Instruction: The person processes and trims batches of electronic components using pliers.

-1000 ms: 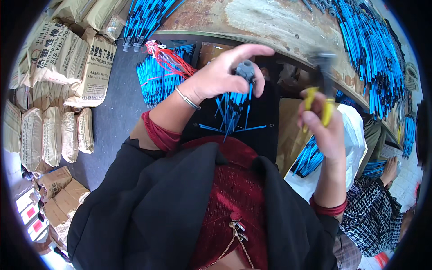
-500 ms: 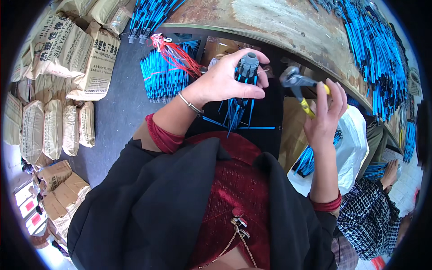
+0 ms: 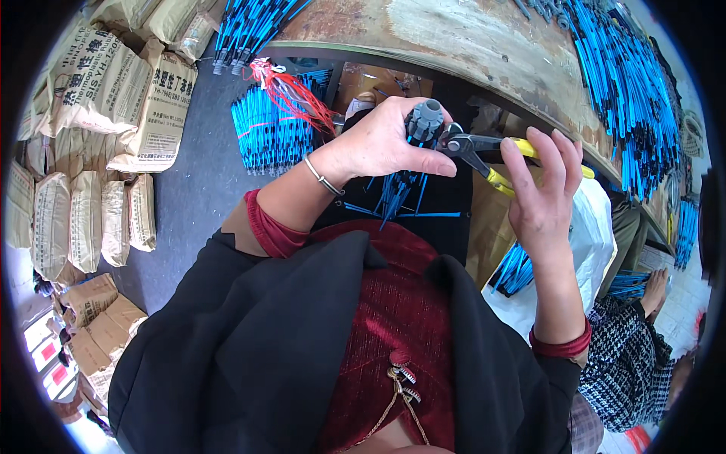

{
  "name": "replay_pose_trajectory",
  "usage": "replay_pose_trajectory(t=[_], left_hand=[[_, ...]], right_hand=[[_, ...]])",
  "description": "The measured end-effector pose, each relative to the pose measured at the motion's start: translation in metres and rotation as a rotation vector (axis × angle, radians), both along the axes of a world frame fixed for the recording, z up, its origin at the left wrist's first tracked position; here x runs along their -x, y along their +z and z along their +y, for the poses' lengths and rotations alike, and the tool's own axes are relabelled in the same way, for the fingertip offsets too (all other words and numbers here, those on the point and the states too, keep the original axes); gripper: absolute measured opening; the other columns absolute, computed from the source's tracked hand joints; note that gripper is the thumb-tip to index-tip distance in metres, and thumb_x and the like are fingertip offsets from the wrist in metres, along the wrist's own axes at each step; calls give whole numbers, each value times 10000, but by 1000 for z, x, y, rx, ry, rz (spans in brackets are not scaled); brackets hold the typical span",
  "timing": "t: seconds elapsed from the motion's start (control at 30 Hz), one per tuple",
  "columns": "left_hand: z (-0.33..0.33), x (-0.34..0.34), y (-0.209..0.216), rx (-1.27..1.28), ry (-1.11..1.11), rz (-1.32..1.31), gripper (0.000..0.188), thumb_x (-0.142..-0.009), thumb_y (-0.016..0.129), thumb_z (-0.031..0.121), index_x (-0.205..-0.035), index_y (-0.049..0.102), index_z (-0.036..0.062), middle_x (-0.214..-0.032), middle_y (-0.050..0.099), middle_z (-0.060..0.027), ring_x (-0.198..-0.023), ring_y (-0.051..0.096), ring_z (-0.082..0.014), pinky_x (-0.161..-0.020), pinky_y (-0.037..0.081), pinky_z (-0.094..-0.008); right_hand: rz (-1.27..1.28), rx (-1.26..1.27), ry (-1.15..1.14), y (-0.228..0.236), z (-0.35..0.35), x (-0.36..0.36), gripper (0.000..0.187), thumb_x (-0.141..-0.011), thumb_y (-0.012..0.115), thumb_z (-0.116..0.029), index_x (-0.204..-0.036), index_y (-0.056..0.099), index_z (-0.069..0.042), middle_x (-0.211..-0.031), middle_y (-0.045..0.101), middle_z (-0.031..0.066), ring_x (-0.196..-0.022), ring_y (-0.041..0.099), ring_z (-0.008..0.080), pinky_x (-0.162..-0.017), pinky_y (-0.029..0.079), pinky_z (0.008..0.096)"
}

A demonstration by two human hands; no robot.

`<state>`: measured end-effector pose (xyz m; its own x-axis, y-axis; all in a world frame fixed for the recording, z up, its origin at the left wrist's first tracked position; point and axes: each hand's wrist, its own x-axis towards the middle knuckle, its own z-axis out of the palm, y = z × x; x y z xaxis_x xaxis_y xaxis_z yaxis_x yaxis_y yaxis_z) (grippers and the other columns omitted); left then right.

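Observation:
My left hand (image 3: pixel 378 144) is wrapped round a grey slotted hub (image 3: pixel 426 117), thumb on the near side and fingers behind. Several thin blue rods (image 3: pixel 395 198) hang from beneath the hub, between my hand and my lap. My right hand (image 3: pixel 546 200) grips pincers (image 3: pixel 478 151) with yellow handles. Their metal jaws are at the right side of the hub, beside my left fingertips; whether they bite on anything is too small to tell. The handles are spread apart. Two loose blue rods, one a dark-tipped rod (image 3: pixel 429 215), lie across the dark cloth over my lap.
A wooden bench (image 3: pixel 454 34) runs across the far side, with a heap of blue rods (image 3: pixel 635 98) at right. Bundled rods (image 3: pixel 272 132) and red cords (image 3: pixel 299 98) are at left. Paper sacks (image 3: pixel 98 91) stack far left. A white bag (image 3: pixel 594 234) and another person's hand (image 3: pixel 656 291) are at right.
My right hand has brought the pincers left and slightly down, from apart to right beside the hub. The hub has shifted a little down and right in my left hand.

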<state>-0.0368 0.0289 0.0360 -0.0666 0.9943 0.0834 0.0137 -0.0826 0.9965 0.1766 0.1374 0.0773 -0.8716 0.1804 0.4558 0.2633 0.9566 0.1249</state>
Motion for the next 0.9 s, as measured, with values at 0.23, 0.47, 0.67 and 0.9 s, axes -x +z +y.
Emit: replay_pose_trajectory(t=[0.23, 0.47, 0.67, 0.9], left_hand=[[1, 1, 2, 58, -18, 21, 300, -673, 779, 125, -896, 604, 25, -800, 594, 2, -732, 539, -66, -676, 444, -227], [3, -4, -2, 6, 98, 47, 317, -680, 772, 127, -926, 605, 18, -793, 596, 4, -721, 538, -65, -675, 446, -226], [2, 4, -5, -45, 18, 54, 350, -653, 782, 109, -946, 614, 16, -787, 602, -3, -727, 547, -75, -678, 447, -228], [-7, -6, -4, -84, -231, 2, 370, -606, 796, 78, -928, 627, 14, -788, 614, -18, -746, 567, -99, -698, 450, -235]], right_hand=[[-16, 280, -56, 0, -16, 2, 600, -626, 579, 59, -1182, 552, -165, -1170, 453, 109, -1097, 414, 331, -955, 326, 511], [115, 272, -114, -22, -31, 2, 555, -641, 569, 80, -1164, 562, -107, -1122, 479, 119, -1039, 454, 328, -879, 392, 455], [-143, 430, 22, 25, -17, -5, 568, -624, 615, 59, -1172, 542, -71, -1020, 560, 146, -858, 574, 296, -704, 475, 366], [-773, 2362, 105, -20, -4, -24, 578, -667, 662, 17, -1203, 445, 8, -1039, 594, 151, -865, 618, 236, -664, 499, 313]])
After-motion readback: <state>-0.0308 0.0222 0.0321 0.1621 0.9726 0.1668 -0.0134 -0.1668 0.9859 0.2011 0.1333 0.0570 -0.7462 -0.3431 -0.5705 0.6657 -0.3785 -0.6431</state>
